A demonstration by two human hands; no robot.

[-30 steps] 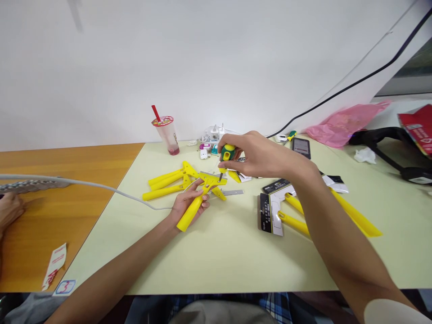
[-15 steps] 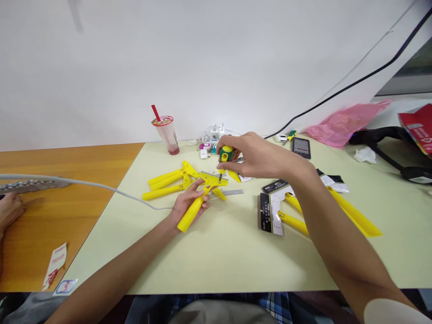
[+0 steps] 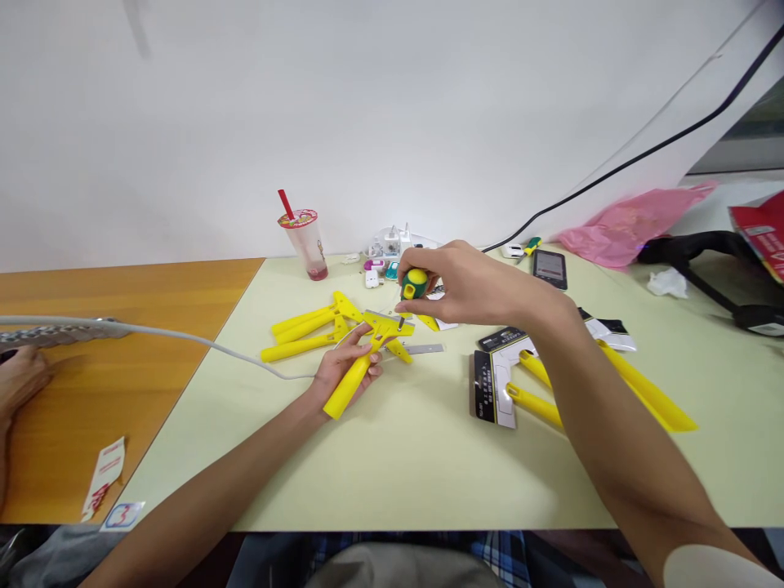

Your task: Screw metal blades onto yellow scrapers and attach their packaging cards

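My left hand [image 3: 346, 364] is closed round a yellow scraper [image 3: 352, 382], its wide head tilted up and away from me. A green and yellow screwdriver [image 3: 415, 283] is gripped in my right hand [image 3: 450, 284], held from above. Its tip meets the scraper's head near a screw. Just behind my left hand lie several more yellow scraper handles [image 3: 300, 349]. A flat metal blade [image 3: 425, 349] rests on the table beyond the held scraper, beside another yellow piece [image 3: 399, 351]. My fingers hide part of the screwdriver's handle.
Packaged yellow scrapers [image 3: 534, 403] on black and white cards lie under my right forearm. At the back stand a cup with a red straw [image 3: 306, 243] and white plugs [image 3: 392, 242]. A phone-like device [image 3: 550, 268] and pink bag [image 3: 634, 224] are right. A co-worker's hand [image 3: 23, 377] is left.
The whole view has shifted very slightly. Both hands keep their hold, and the screwdriver's tip stays on the scraper's head; its handle looks slightly turned.
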